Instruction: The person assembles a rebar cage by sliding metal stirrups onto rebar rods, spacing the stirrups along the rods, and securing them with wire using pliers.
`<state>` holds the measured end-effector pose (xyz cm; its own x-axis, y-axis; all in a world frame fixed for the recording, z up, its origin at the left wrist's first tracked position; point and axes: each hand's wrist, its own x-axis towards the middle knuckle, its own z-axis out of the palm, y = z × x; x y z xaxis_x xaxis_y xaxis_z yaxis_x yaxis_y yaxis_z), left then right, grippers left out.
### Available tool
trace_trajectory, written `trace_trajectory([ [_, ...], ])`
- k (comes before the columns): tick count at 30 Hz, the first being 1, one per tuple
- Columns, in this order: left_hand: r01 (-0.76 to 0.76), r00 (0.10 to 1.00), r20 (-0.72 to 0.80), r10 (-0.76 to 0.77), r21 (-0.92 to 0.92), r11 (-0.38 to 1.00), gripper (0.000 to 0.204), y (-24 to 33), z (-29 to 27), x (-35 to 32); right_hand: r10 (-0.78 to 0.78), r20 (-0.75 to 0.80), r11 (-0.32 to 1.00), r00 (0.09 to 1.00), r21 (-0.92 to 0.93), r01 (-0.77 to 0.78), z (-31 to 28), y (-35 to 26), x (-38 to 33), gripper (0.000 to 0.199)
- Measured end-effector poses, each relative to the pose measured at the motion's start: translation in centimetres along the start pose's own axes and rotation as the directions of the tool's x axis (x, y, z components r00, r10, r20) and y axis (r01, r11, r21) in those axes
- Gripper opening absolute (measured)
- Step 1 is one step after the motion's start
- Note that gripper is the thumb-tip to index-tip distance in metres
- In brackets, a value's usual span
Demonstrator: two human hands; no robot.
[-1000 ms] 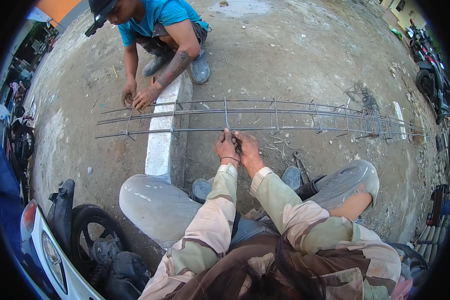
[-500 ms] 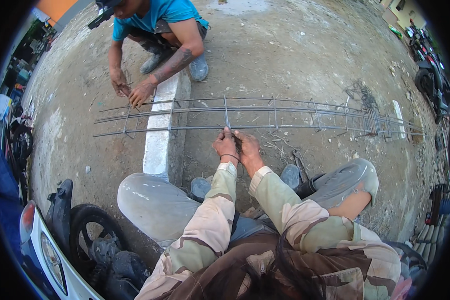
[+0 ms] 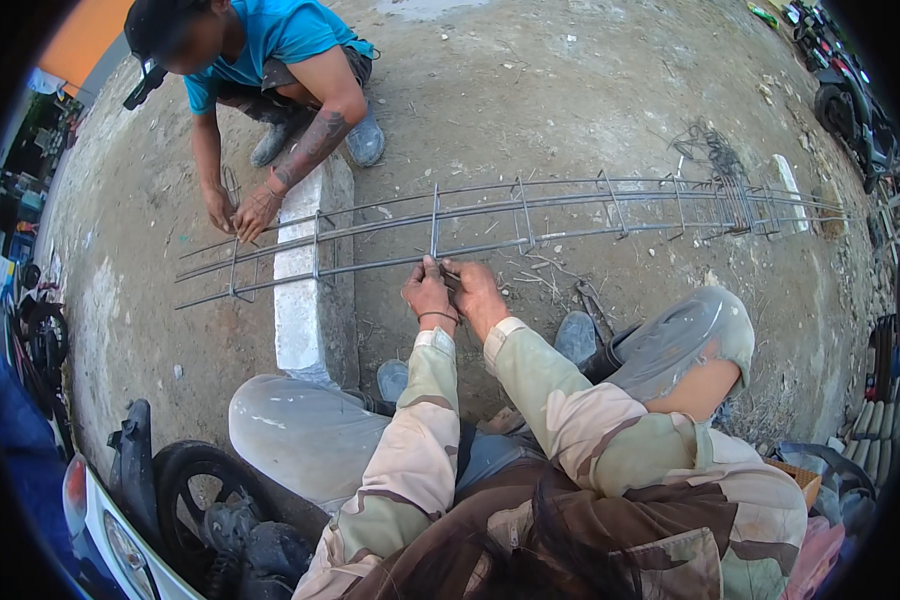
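Note:
A long cage of steel rebar (image 3: 570, 215) with square stirrups lies across the concrete ground in front of me. My left hand (image 3: 428, 294) and my right hand (image 3: 476, 290) are side by side at the near bar, where a stirrup (image 3: 434, 222) crosses it. Both hands pinch thin tie wire at that joint; the wire itself is mostly hidden by my fingers. Opposite me at the left, a crouching person in a blue shirt (image 3: 270, 40) has both hands (image 3: 240, 210) on the cage's left end.
A pale concrete block (image 3: 310, 290) lies under the cage's left part. A bundle of loose wire (image 3: 715, 155) sits near the right end. A motorcycle wheel and bodywork (image 3: 185, 490) stand at lower left, more motorcycles (image 3: 850, 90) at upper right. My knees flank my arms.
My hands have stayed at the same joint, with the fingers shifting slightly. The other person has leaned further down over the cage's left end.

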<state>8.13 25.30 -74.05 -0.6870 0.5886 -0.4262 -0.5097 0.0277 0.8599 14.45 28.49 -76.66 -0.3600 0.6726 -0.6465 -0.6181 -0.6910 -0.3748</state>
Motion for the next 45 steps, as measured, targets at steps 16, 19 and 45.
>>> trace_trajectory([
  [16, 0.141, 0.987, 0.069, -0.147, 0.088, 0.986, 0.023, 1.2, -0.6, 0.7, -0.104, 0.081, 0.994, 0.991, -0.021, 0.106, 0.2, -0.2, 0.0, 0.013],
  [19, 0.127, 0.989, 0.066, -0.13, 0.041, 0.991, 0.023, 1.0, -0.4, 0.7, -0.151, 0.064, 0.986, 0.986, -0.061, 0.155, 0.1, -0.3, -0.3, 0.016],
  [45, 0.359, 0.836, 0.511, -0.202, -0.229, 0.905, 0.009, -0.4, -1.9, 3.1, -0.545, 0.501, -0.278, 0.672, -0.864, 0.419, 6.6, -6.8, -4.0, 0.025],
])
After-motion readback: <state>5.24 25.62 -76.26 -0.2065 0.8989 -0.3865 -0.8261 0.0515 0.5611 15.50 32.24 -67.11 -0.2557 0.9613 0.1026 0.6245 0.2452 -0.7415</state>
